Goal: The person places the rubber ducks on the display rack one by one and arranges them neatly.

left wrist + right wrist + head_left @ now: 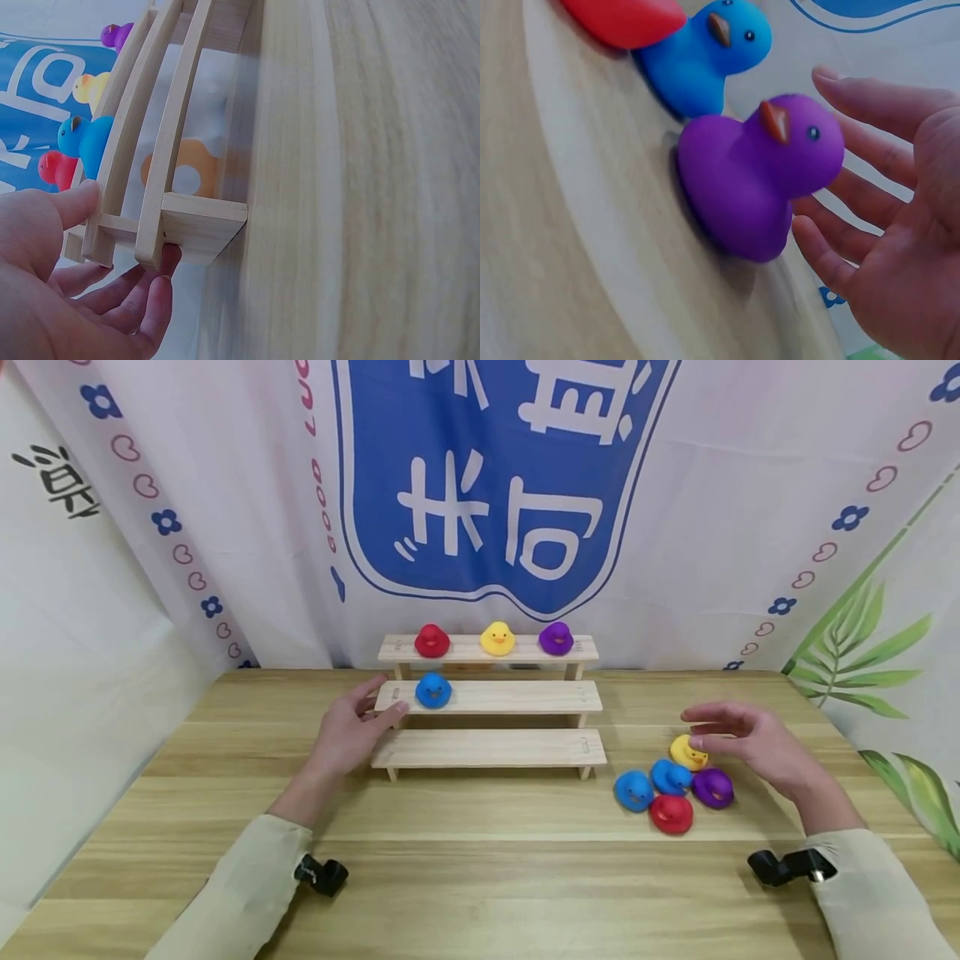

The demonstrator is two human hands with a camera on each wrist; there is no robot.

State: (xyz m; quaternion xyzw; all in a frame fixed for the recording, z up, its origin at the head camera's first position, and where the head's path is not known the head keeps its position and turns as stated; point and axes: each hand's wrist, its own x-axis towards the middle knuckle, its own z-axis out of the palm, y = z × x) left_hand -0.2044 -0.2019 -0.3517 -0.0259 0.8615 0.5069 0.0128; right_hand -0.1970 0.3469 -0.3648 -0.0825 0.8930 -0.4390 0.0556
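Observation:
My left hand [351,727] holds the left end of a three-tier wooden display stand [487,747], thumb on the middle tier and fingers around the end. A blue rubber duck [433,691] sits on that tier near the thumb. On the top tier stand a red duck [432,642], a yellow duck [497,639] and a purple duck [556,639]. My right hand [757,745] hovers with fingers spread over a group of ducks on the table. Nearest to it are a yellow duck [686,753] and a purple duck [742,180].
Two blue ducks, one at the left [633,791] and one in the middle [670,777], and a red duck [671,814] lie in the same group, right of the stand. A printed cloth [675,568] hangs behind the wooden table [480,877].

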